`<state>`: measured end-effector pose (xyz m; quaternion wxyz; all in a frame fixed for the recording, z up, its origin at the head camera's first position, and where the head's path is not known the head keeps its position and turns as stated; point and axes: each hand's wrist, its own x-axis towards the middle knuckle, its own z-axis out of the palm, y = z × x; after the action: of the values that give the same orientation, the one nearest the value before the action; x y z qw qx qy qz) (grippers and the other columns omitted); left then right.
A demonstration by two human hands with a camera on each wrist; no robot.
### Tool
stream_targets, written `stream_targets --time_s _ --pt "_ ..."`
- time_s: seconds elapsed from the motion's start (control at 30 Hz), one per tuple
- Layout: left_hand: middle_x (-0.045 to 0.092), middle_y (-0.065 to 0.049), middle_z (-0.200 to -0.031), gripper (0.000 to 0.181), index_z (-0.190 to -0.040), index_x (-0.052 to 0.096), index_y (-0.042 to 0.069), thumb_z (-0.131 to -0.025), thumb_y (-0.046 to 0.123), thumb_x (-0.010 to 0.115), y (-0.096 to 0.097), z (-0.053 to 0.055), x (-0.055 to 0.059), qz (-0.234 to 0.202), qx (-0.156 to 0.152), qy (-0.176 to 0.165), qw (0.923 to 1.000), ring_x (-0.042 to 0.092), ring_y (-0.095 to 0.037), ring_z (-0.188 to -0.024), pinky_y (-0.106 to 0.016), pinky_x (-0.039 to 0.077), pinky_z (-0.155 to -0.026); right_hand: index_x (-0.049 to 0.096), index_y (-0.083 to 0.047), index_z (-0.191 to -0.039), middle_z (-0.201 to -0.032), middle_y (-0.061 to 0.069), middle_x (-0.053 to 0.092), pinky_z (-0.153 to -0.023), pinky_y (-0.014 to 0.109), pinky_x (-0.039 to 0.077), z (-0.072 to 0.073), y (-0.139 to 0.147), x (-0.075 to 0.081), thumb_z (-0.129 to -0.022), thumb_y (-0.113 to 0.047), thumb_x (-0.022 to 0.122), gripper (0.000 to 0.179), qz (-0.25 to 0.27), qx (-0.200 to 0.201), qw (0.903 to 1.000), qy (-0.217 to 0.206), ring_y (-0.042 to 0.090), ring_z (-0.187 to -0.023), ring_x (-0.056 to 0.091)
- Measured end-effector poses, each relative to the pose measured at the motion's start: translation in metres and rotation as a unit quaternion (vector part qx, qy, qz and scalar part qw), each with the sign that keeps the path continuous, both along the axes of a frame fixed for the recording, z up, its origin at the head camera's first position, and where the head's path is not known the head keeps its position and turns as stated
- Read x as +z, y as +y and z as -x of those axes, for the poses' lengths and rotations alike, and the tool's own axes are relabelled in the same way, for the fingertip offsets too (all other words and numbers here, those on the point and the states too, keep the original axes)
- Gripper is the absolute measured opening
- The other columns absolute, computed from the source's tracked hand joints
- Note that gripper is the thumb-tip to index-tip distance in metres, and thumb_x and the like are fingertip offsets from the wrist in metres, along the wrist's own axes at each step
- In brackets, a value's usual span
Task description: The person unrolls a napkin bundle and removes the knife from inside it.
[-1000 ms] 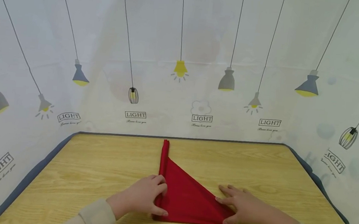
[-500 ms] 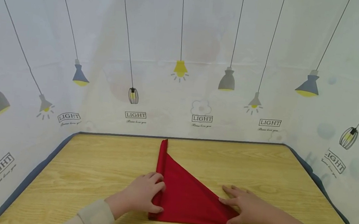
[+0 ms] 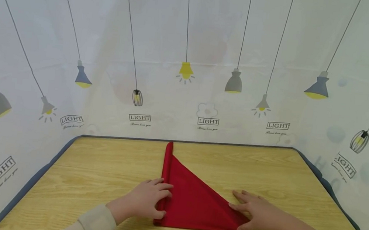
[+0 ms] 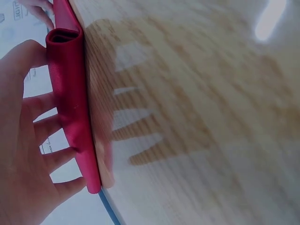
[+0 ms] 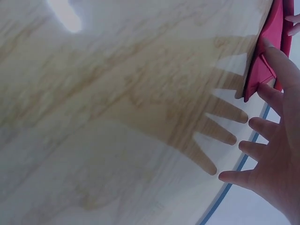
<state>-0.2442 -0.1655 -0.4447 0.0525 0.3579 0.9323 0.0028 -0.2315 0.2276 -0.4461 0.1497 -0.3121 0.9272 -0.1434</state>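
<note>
- The left hand [image 3: 149, 198] lies across the rolled side of the cloth, its fingers spread and slightly bent, tips resting on the roll [image 3: 167, 161], with the thumb near the roll's near end.
- The right hand [image 3: 256, 212] is spread as well; thumb and index finger touch the cloth's right corner, apart from each other, while the other fingers reach out past the slanting edge.
- The red cloth [image 3: 196, 201] lies on the tabletop between the two hands, its flat part forming a rough triangle.
- Of the two hands, the left is the nearer to the roll, touching it; the roll's long axis runs away from the person, crosswise to the line between the hands.
- The roll points toward the far edge, ending close to it; the left wrist view shows its near end hollow. The flat part tapers rightward to the corner by the right hand.
- Around this, light sleeves [image 3: 97, 223] cover both forearms, and the wood-grained tabletop [image 3: 99, 169] meets a pale backdrop [image 3: 163, 53] printed with hanging lamps [image 3: 233, 82].
</note>
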Motion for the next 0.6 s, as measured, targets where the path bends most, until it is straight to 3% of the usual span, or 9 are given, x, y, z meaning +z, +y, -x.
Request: stream_targets --time_s 0.33,0.6 --pt "0.049 -0.004 -0.137 0.047 -0.111 0.064 0.021 -0.087 0.062 0.060 -0.0017 -0.0031 0.0049 -0.031 0.010 -0.010 0.9994 0.043 -0.031 -0.129 -0.046 0.040 -0.103 0.057 -0.017 -0.139 -0.153 0.019 0.032 -0.097 0.074 0.027 -0.0023 0.0071 0.0018 -0.082 -0.055 0.071 0.070 0.014 0.019 0.9997 -0.005 0.051 -0.137 0.025" --pt "0.049 -0.003 -0.123 0.049 -0.098 0.061 0.022 -0.079 0.067 0.066 -0.0034 -0.0025 0.0011 -0.035 0.027 0.009 0.9990 0.051 -0.018 -0.103 -0.034 0.049 -0.090 0.057 -0.015 -0.138 -0.152 0.020 0.034 -0.099 0.067 0.032 -0.0012 0.0107 0.0014 -0.081 -0.054 0.072 0.071 0.012 0.026 0.9996 0.005 0.052 -0.136 0.028"
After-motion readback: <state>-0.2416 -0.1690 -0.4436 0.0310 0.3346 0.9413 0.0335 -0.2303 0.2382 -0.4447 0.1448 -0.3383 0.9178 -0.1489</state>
